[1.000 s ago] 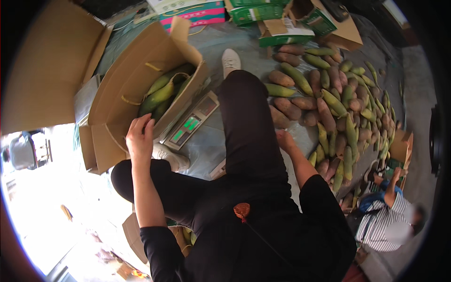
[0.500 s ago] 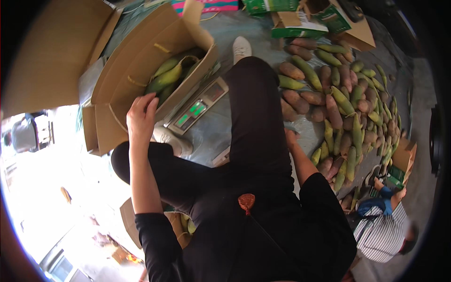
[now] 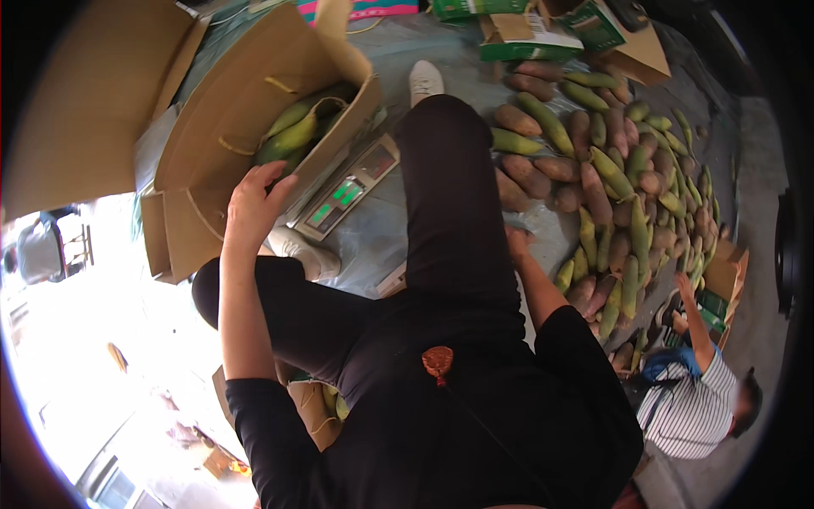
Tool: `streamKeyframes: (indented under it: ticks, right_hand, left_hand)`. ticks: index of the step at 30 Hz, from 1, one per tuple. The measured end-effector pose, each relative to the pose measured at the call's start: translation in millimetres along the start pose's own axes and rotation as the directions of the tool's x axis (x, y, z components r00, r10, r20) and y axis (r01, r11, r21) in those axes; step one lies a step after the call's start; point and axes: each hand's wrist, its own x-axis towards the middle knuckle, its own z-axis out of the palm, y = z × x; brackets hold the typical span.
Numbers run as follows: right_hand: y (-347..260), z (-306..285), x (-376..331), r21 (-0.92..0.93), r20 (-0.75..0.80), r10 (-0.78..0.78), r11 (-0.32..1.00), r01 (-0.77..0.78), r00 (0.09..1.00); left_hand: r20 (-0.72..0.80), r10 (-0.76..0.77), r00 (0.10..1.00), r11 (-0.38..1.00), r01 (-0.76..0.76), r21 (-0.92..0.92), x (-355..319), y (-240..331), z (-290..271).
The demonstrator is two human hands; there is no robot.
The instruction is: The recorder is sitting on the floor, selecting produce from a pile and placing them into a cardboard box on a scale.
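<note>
- Head view, the only one: our left hand [image 3: 253, 206] rests on the near edge of the open cardboard box [image 3: 222, 140], fingers spread and loosely curled over the rim; the grip is released, closed around nothing.
- Box position: it stands tilted at about ten o'clock from our knees, flaps open, on top of a weighing scale [image 3: 346, 193] whose green display shows just at the box's four o'clock side.
- Inside the box we see green mangoes [image 3: 292, 131] lying together, at about one o'clock from the left hand and near it, not touching the fingers.
- Our right hand [image 3: 517, 244] is down at the floor at about three o'clock from our thigh, partly hidden behind the dark trouser leg; we cannot tell whether its grip is clenched or released.
- Just beyond the right hand, from one to four o'clock, a wide pile of mangoes [image 3: 610, 182], green and reddish-brown, covers the floor [image 3: 398, 47].
- Our white shoe [image 3: 424, 81] points toward twelve o'clock, between box and pile.
- At five o'clock, another person in a striped shirt [image 3: 691, 411] crouches at the pile's edge, an arm reaching toward the fruit.
- Green cartons [image 3: 526, 30] lie at twelve o'clock, beyond the pile.
</note>
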Motion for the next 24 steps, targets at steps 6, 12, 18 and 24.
streamKeyframes:
  ticks: [6,12,18,24]
  right_hand:
    - [-71.7,-45.8,-1.9,-0.403,0.173,-0.069,0.905,0.134,0.982]
    - [38.7,2.3,15.4,-0.197,0.251,-0.074,0.972,0.126,0.965]
    - [-4.8,-12.7,7.6,0.299,0.12,-0.125,0.951,0.084,0.985]
    - [-67.2,-40.1,15.1,0.333,0.21,-0.166,0.939,0.089,0.963]
  left_hand:
    - [0.075,-0.077,0.994,0.997,0.076,0.023,-3.3,-0.2,-9.9]
    - [0.184,-0.089,0.979,0.995,0.081,0.049,14.1,7.4,-2.8]
    - [0.274,-0.047,0.961,0.97,-0.021,0.241,28.2,-1.5,9.6]
    - [0.279,-0.067,0.958,0.907,-0.057,0.416,29.3,-9.7,11.2]
